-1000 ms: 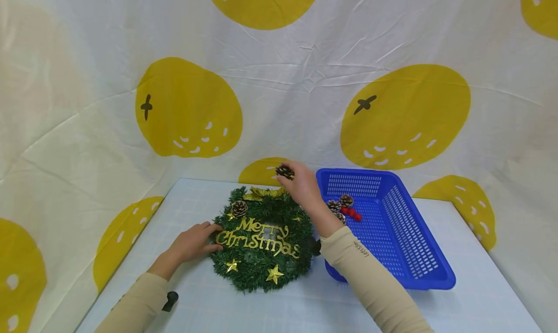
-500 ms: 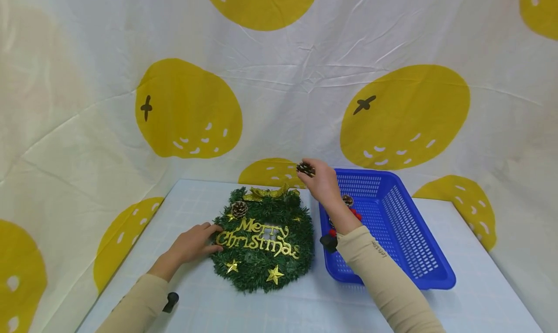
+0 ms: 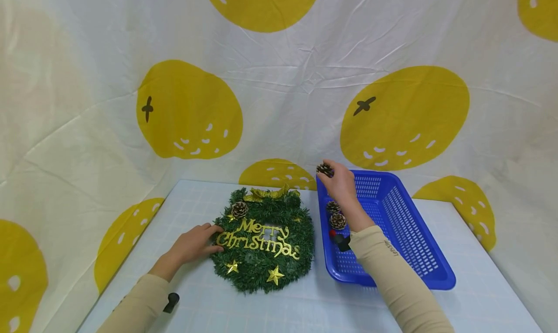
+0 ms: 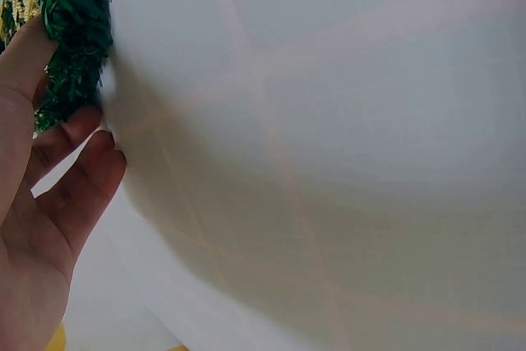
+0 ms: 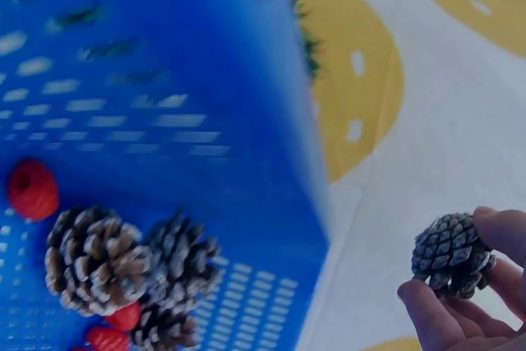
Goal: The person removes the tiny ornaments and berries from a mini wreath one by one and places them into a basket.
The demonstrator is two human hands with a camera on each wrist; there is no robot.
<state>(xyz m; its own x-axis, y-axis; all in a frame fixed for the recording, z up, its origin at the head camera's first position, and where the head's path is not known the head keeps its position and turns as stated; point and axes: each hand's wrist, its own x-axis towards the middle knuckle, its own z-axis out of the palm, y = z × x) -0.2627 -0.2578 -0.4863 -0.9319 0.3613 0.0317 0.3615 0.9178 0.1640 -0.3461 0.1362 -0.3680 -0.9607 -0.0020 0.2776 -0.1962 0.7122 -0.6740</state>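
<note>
A green tinsel wreath (image 3: 257,275) with gold "Merry Christmas" lettering (image 3: 257,241) lies on the table. My left hand (image 3: 193,243) holds its left edge; in the left wrist view, fingers (image 4: 99,162) bend at the tinsel's rim. One pine cone (image 3: 239,209) sits at the wreath's upper left, and gold stars (image 3: 275,275) mark its lower part. Over the back left corner of a blue basket (image 3: 411,221), my right hand (image 3: 343,184) pinches another pine cone (image 5: 448,254) between thumb and fingers.
Inside the basket are several pine cones (image 5: 97,260) and red berries (image 5: 33,189), partly covered by the right arm in the head view. A gold bow (image 3: 266,193) tops the wreath. Behind the table (image 3: 244,311) hangs a white curtain (image 3: 296,120) with yellow fruit shapes.
My right hand has moved right with its pine cone, from above the wreath's top to the basket's back left corner. The left hand and the wreath stay put.
</note>
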